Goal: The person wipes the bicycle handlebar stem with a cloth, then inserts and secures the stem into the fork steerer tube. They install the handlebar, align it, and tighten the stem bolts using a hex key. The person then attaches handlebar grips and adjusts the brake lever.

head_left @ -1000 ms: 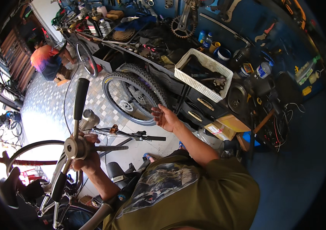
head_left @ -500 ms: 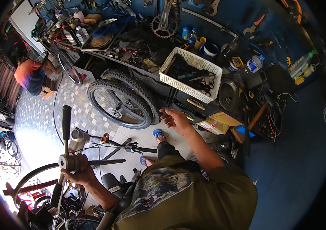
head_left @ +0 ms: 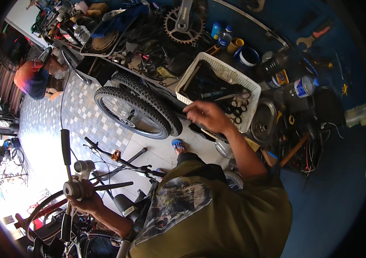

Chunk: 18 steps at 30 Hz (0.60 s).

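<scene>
My left hand (head_left: 89, 198) is closed around the round metal hub of a two-handled tool (head_left: 73, 188). One black handle of it points up and the other points down. Just beyond the hub is the silver tube end of a bike frame (head_left: 84, 166). Stretched out over the near edge of a white plastic basket (head_left: 183, 84), my right hand (head_left: 211, 117) is somewhat blurred, its fingers loosely extended with nothing visible in them. Black rings (head_left: 237, 111), dark parts and tools lie in the basket.
Two knobby-tyred wheels (head_left: 131, 112) lean against the cluttered workbench. A crank with chainring (head_left: 184, 26), bottles and a bucket (head_left: 246, 58) stand behind the basket. Handlebars (head_left: 116, 155) with cables are in front of me. Another person (head_left: 31, 79) crouches at far left.
My right hand has moved up and right to the basket edge, as the view shifted toward the bench. My left hand keeps its hold on the two-handled tool.
</scene>
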Tool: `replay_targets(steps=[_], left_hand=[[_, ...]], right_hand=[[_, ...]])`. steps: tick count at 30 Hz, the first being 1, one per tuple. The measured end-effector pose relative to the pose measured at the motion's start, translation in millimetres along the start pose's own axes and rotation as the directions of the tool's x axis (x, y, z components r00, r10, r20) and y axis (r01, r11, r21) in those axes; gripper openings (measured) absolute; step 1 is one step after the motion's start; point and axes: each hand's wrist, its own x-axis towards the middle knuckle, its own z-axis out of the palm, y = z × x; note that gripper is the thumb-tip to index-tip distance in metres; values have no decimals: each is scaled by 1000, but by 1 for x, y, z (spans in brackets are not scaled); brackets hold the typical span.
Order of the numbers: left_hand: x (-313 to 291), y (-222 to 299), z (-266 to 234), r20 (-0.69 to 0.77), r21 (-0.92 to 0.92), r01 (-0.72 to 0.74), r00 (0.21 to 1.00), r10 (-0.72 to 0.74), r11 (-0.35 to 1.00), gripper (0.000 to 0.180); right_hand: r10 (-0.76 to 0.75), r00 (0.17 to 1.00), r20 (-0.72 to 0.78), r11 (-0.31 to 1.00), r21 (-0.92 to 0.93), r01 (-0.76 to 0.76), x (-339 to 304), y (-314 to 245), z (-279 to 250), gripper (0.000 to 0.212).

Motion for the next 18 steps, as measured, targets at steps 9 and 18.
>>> replay_targets(steps=[9, 18], left_hand=[[5, -16, 27, -119, 61, 22, 993, -15, 998, 63], [10, -11, 31, -218, -101, 21, 975, -42, 995, 63]], right_hand=[[-211, 898, -386, 905, -424, 31, 56, -6, -112, 19], [-208, 963, -174, 643, -766, 0, 94, 31, -87, 20]])
